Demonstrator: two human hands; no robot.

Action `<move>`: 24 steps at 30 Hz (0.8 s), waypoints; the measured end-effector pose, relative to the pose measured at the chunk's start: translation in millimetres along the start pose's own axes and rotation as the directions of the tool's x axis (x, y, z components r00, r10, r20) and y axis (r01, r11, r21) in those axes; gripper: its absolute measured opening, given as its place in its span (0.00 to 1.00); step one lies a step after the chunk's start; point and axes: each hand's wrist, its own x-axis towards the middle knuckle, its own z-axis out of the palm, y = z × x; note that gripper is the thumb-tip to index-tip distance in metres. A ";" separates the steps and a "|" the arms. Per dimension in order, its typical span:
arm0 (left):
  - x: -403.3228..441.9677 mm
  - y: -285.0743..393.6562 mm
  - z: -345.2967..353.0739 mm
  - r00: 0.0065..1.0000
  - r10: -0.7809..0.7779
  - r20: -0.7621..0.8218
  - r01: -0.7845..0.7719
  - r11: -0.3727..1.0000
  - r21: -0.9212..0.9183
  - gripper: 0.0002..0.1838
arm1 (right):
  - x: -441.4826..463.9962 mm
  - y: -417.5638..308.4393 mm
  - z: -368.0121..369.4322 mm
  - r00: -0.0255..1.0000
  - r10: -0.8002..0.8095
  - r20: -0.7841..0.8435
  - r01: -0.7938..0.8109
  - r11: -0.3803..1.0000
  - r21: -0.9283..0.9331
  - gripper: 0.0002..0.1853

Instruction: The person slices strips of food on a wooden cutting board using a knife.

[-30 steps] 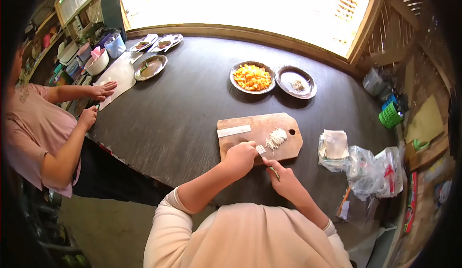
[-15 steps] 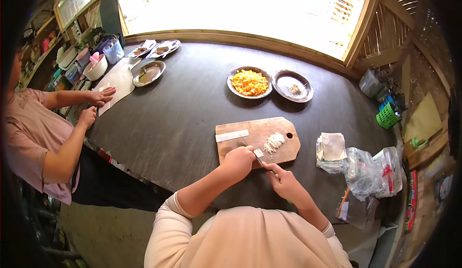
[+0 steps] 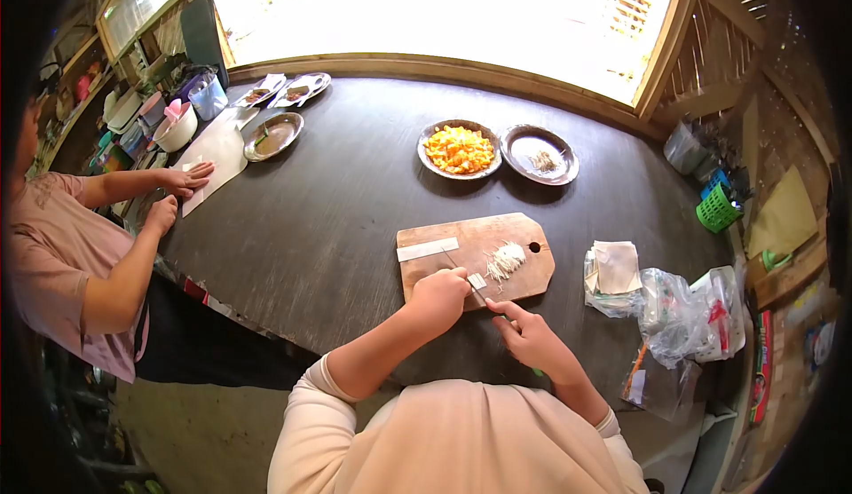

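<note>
A wooden cutting board lies in front of me, with a heap of fine white shreds near its right end. One flat white strip rests along its upper left. My left hand is closed over the board's front edge, fingertips pressed on a small white piece; most of what lies under the fingers is hidden. My right hand grips a knife by its handle, the thin blade slanting across the board beside the left fingertips and touching the white piece.
Beyond the board stand a bowl of orange chunks and a dish with thin shreds. At right lie stacked pale sheets and plastic bags. On the left another person works over a white sheet.
Both hands and the knife stay almost in the same place on the board. The view has shifted very slightly; nothing is plainly taken up or let go.
</note>
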 end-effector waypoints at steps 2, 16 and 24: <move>-1.0 0.6 -1.4 1.000 -0.001 -0.008 0.001 1.000 -0.009 0.09 | 0.3 -0.3 0.3 1.000 -0.018 -0.005 0.017 0.999 -0.042 0.19; -0.7 -2.7 -3.3 0.999 0.030 -0.038 -0.032 0.998 -0.055 0.09 | -7.4 -7.9 0.8 0.999 -0.012 -0.030 0.010 0.998 -0.068 0.18; 0.0 -3.9 -4.3 1.000 0.003 -0.011 -0.004 0.996 -0.089 0.09 | 3.5 14.7 17.2 0.977 -0.183 -0.107 0.168 0.976 -0.138 0.19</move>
